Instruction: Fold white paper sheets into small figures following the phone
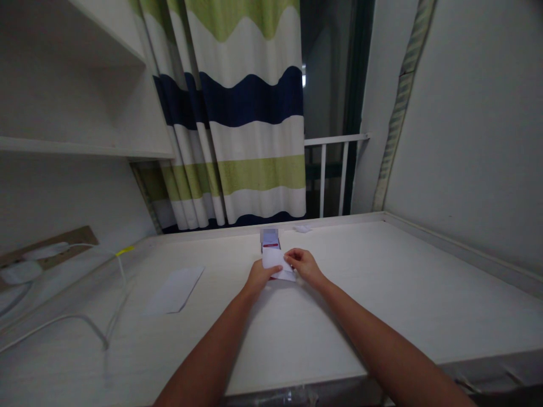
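My left hand (257, 276) grips a small folded piece of white paper (272, 258) from its left side, thumb lying across the front. On the right side, my right hand (307, 265) is closed in a pinch at the paper's edge, its fingertips touching it. A lower flap of the paper sticks out beneath the hands, and a bit of red shows under it. Just behind the paper lies a small bluish-grey flat item (270, 234) with a red object (270, 245) across its near part; their kind is too small to tell.
White sheets (177, 289) lie on the white desktop (322, 339) to the left. A crumpled white scrap (302, 229) rests near the back edge. White cables (80, 317) run from a power strip (46, 250) at far left. Shelves (85, 148) overhang the left; a striped curtain (254, 135) hangs behind.
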Demonstrator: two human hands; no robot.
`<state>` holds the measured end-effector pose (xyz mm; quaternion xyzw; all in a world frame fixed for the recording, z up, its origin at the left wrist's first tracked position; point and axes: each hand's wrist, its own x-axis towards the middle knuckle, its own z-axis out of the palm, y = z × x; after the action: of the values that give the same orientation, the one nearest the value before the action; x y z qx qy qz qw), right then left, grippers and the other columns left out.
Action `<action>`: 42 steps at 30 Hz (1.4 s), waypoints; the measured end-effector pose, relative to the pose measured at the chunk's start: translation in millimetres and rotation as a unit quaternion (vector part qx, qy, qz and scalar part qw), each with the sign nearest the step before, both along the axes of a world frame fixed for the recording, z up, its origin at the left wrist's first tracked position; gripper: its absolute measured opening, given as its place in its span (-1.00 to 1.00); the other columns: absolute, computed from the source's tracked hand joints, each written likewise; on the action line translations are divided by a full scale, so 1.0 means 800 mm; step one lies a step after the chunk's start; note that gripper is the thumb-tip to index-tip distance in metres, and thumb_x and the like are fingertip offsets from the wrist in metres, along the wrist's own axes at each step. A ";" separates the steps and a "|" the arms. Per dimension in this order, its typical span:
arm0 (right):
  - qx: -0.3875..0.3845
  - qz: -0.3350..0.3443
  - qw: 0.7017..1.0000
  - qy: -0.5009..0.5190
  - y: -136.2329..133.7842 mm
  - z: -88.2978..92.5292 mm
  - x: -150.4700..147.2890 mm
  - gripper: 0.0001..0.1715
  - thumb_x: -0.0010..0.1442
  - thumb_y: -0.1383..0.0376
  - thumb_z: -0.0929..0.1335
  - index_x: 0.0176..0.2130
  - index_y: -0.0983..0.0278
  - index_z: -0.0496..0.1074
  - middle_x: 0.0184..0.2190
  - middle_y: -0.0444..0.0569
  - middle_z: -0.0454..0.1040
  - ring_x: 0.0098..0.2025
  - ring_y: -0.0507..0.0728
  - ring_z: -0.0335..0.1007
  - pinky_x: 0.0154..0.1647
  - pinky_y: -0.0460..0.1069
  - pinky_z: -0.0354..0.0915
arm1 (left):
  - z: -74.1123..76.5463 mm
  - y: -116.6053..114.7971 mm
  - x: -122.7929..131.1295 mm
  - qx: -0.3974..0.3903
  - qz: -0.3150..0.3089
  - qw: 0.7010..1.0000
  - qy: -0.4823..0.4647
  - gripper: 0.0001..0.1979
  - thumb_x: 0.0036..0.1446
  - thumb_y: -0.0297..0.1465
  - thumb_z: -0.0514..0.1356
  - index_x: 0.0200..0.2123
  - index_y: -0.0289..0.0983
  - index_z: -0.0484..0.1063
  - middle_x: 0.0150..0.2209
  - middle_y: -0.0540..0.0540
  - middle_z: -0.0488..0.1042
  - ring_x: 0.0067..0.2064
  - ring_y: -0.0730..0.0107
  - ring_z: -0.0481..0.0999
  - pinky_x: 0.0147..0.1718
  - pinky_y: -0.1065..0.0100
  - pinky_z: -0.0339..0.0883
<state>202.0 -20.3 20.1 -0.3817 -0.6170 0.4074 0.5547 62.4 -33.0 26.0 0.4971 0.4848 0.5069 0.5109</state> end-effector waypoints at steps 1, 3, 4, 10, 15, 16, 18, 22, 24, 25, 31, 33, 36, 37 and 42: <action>0.001 -0.003 1.000 -0.002 0.001 -0.001 0.000 -0.79 -0.18 0.20 0.33 -0.56 0.32 0.33 -0.73 -0.20 0.25 -0.66 -0.05 0.09 -0.63 -0.12 0.04 | 0.000 0.000 0.000 0.000 -0.002 1.000 0.003 -0.69 -0.36 -0.53 0.31 -0.40 -0.41 0.44 -0.44 -0.15 0.50 -0.46 0.34 0.47 -0.55 0.43 0.33; -0.001 -0.003 1.000 -0.004 0.001 -0.001 0.000 -0.80 -0.18 0.21 0.33 -0.57 0.32 0.33 -0.74 -0.20 0.24 -0.67 -0.05 0.08 -0.64 -0.13 0.03 | 0.000 0.000 0.000 0.001 0.001 1.000 0.010 -0.70 -0.35 -0.53 0.30 -0.40 -0.41 0.44 -0.44 -0.15 0.50 -0.47 0.34 0.46 -0.57 0.43 0.33; -0.004 -0.001 1.000 -0.003 0.002 -0.001 0.000 -0.80 -0.19 0.21 0.33 -0.57 0.32 0.33 -0.74 -0.20 0.25 -0.67 -0.05 0.09 -0.64 -0.12 0.04 | 0.000 0.000 0.000 0.000 0.003 1.000 0.012 -0.71 -0.35 -0.53 0.30 -0.41 -0.41 0.44 -0.45 -0.15 0.50 -0.47 0.34 0.46 -0.57 0.43 0.33; -0.027 0.007 1.000 -0.014 0.001 0.000 0.000 -0.75 -0.18 0.16 0.33 -0.57 0.32 0.36 -0.72 -0.19 0.26 -0.64 -0.05 0.09 -0.62 -0.12 0.05 | 0.002 -0.002 -0.003 0.015 0.017 1.000 -0.008 -0.67 -0.34 -0.50 0.31 -0.36 -0.39 0.44 -0.41 -0.15 0.50 -0.43 0.32 0.47 -0.53 0.43 0.34; -0.011 0.012 1.000 -0.023 0.002 -0.001 0.002 -0.75 -0.19 0.16 0.34 -0.62 0.33 0.32 -0.75 -0.22 0.20 -0.67 -0.08 0.03 -0.64 -0.13 -0.02 | 0.003 -0.002 -0.004 0.014 0.026 1.000 0.003 -0.68 -0.33 -0.50 0.30 -0.37 -0.40 0.44 -0.41 -0.16 0.50 -0.43 0.31 0.47 -0.53 0.42 0.35; -0.007 0.010 1.000 -0.025 0.002 -0.001 0.002 -0.75 -0.19 0.17 0.34 -0.62 0.33 0.33 -0.75 -0.22 0.20 -0.67 -0.08 0.03 -0.65 -0.13 -0.02 | 0.003 -0.001 -0.004 0.014 0.026 1.000 0.003 -0.68 -0.33 -0.50 0.30 -0.37 -0.40 0.44 -0.41 -0.16 0.50 -0.43 0.32 0.47 -0.53 0.42 0.35; -0.008 0.007 1.000 -0.026 0.001 -0.001 0.002 -0.76 -0.19 0.17 0.34 -0.60 0.33 0.34 -0.75 -0.21 0.22 -0.67 -0.07 0.06 -0.64 -0.13 0.00 | 0.003 -0.001 -0.003 0.014 0.028 1.000 -0.002 -0.69 -0.33 -0.52 0.30 -0.37 -0.40 0.43 -0.42 -0.15 0.50 -0.44 0.33 0.47 -0.53 0.42 0.35; -0.035 0.011 0.999 -0.010 -0.001 -0.001 0.001 -0.72 -0.19 0.14 0.34 -0.57 0.33 0.35 -0.69 -0.18 0.29 -0.63 -0.05 0.16 -0.61 -0.13 0.12 | 0.002 0.001 -0.006 0.013 0.045 0.999 -0.025 -0.69 -0.33 -0.52 0.31 -0.38 -0.40 0.43 -0.43 -0.14 0.50 -0.44 0.36 0.47 -0.52 0.42 0.35; -0.041 0.017 0.999 -0.001 -0.001 -0.001 0.000 -0.72 -0.20 0.14 0.35 -0.58 0.33 0.35 -0.68 -0.17 0.31 -0.62 -0.04 0.19 -0.60 -0.12 0.16 | 0.003 0.002 -0.007 0.015 0.054 0.998 -0.033 -0.69 -0.32 -0.52 0.31 -0.37 -0.40 0.42 -0.42 -0.14 0.50 -0.43 0.36 0.47 -0.51 0.42 0.36; -0.041 0.019 0.999 0.003 0.000 -0.002 0.000 -0.72 -0.20 0.14 0.35 -0.58 0.33 0.34 -0.68 -0.17 0.31 -0.62 -0.04 0.20 -0.61 -0.12 0.18 | 0.003 0.002 -0.007 0.015 0.056 0.998 -0.034 -0.69 -0.32 -0.51 0.31 -0.37 -0.40 0.42 -0.42 -0.14 0.50 -0.43 0.36 0.47 -0.51 0.42 0.36; -0.030 0.018 0.999 -0.003 0.004 -0.004 0.001 -0.75 -0.21 0.17 0.36 -0.59 0.33 0.33 -0.71 -0.19 0.28 -0.65 -0.05 0.17 -0.63 -0.13 0.17 | 0.003 0.002 -0.007 0.021 0.051 0.998 -0.021 -0.69 -0.30 -0.50 0.30 -0.35 -0.40 0.42 -0.40 -0.16 0.50 -0.42 0.35 0.48 -0.52 0.43 0.36; -0.033 0.017 0.999 -0.007 0.003 -0.003 0.002 -0.76 -0.19 0.18 0.35 -0.58 0.33 0.33 -0.70 -0.19 0.29 -0.64 -0.05 0.18 -0.63 -0.12 0.18 | 0.004 0.002 -0.008 0.022 0.053 0.998 -0.021 -0.68 -0.31 -0.49 0.30 -0.35 -0.40 0.42 -0.40 -0.16 0.49 -0.41 0.34 0.47 -0.51 0.43 0.36; -0.036 0.020 0.999 -0.010 0.001 -0.002 0.002 -0.77 -0.18 0.19 0.34 -0.57 0.33 0.33 -0.68 -0.18 0.30 -0.63 -0.05 0.19 -0.61 -0.12 0.19 | 0.005 0.002 -0.010 0.023 0.067 0.997 -0.022 -0.69 -0.29 -0.50 0.29 -0.35 -0.40 0.42 -0.39 -0.16 0.49 -0.41 0.35 0.47 -0.52 0.43 0.36; -0.033 0.021 0.999 -0.012 0.001 -0.002 0.002 -0.78 -0.17 0.19 0.34 -0.57 0.33 0.33 -0.68 -0.19 0.29 -0.64 -0.05 0.19 -0.61 -0.12 0.19 | 0.005 0.003 -0.010 0.024 0.072 0.997 -0.023 -0.69 -0.29 -0.50 0.29 -0.35 -0.40 0.42 -0.38 -0.16 0.49 -0.41 0.35 0.47 -0.52 0.43 0.36; -0.011 0.014 0.999 -0.033 0.002 -0.002 0.002 -0.80 -0.15 0.21 0.33 -0.57 0.33 0.32 -0.73 -0.21 0.26 -0.68 -0.05 0.17 -0.64 -0.12 0.15 | 0.005 0.004 -0.011 0.021 0.084 0.996 -0.022 -0.71 -0.29 -0.51 0.29 -0.37 -0.40 0.42 -0.39 -0.16 0.49 -0.42 0.35 0.47 -0.52 0.42 0.36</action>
<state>203.7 -19.1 18.4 -0.3925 -0.6359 0.4088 0.5240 53.4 -29.5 30.4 0.4538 0.5023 0.5688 0.4670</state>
